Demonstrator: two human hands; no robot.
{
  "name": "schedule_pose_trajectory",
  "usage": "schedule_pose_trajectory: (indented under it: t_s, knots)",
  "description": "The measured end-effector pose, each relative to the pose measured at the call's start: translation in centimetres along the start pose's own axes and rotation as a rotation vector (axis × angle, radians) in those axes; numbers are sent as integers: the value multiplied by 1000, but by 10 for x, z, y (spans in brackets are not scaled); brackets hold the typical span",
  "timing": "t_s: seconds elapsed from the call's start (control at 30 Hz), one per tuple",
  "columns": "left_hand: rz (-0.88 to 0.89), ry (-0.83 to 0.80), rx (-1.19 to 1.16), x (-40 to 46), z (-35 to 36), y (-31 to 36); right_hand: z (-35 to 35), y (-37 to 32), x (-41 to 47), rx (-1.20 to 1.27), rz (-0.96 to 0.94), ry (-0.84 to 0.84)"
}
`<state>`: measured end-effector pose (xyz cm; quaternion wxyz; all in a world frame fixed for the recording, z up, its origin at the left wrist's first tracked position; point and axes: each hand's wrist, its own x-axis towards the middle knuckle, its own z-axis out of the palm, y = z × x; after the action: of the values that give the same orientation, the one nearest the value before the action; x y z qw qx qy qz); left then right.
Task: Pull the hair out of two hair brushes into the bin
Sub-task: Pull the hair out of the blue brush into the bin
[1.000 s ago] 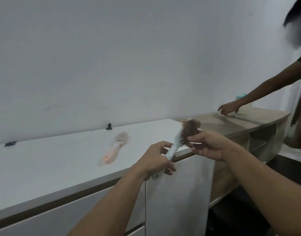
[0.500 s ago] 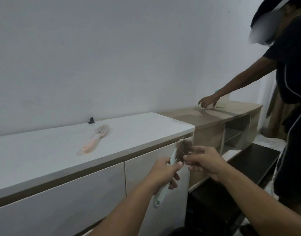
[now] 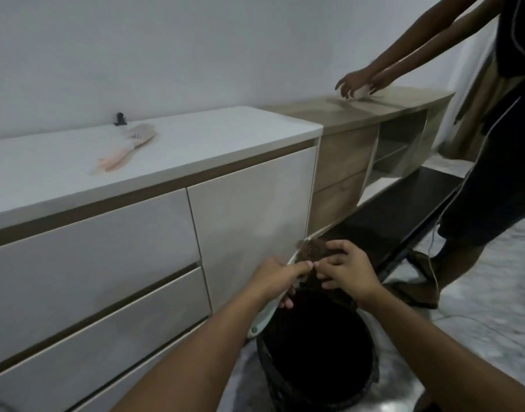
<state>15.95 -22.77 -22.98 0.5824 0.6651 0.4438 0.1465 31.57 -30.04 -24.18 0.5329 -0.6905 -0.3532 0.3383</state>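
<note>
Pointing up-right, brush slants over bin.

A long white desk with drawer fronts carries a blurred pink plastic hairbrush and, near the wall, a small black clip; a black round bin stands on the marbled floor.

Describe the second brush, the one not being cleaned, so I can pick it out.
Look at the white cabinet top along the wall. The pink brush lies flat there, just in front of a small black clip. It is the only brush on the counter, untouched by any hand.
</note>
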Motion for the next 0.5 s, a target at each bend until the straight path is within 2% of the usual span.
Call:
schedule_pose_trajectory:
  t_s: [0.13,0.23,0.3,0.5]
  knots:
    - [-73,37,78,3,17,-25,0,38,-5,-180,-90,-13]
    - [-105,5,172,8,28,-41,-2,56,-9,-268,-116,-21]
    - [-135,-30,240,12,35,-53,-6,63,-11,-299,-110,42]
    - [-205,17,324,20,46,-86,-17,87,-7,-314,-60,187]
